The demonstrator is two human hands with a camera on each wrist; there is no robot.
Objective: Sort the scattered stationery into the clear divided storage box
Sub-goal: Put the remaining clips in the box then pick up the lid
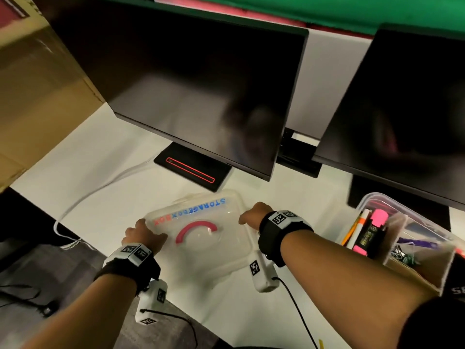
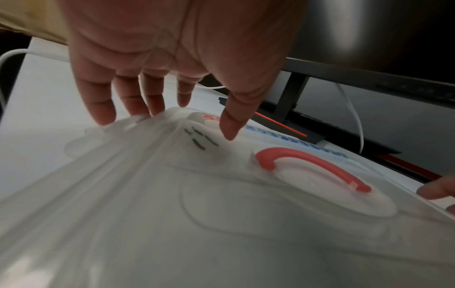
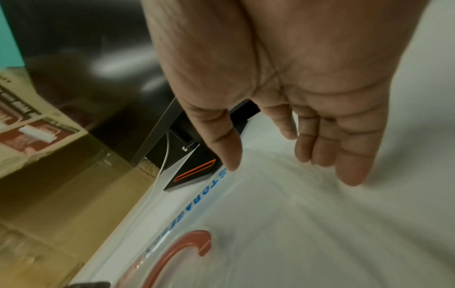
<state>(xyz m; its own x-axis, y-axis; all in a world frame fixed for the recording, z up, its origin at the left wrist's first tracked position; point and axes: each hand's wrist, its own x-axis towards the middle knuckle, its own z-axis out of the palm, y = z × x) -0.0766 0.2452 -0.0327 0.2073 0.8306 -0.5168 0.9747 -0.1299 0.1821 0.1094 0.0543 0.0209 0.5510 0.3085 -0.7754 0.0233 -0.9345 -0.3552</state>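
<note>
Storage box (image 1: 412, 230) clear, open-topped; pens and highlighters inside.

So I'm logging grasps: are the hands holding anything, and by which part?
Both hold the clear plastic lid with the pink arc handle: left hand at its left edge, right hand at its right edge, fingers nearly straight.

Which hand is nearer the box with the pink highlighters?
Right. The right hand rests on the clear lid, nearer the box; the left hand holds the lid's far edge.
</note>
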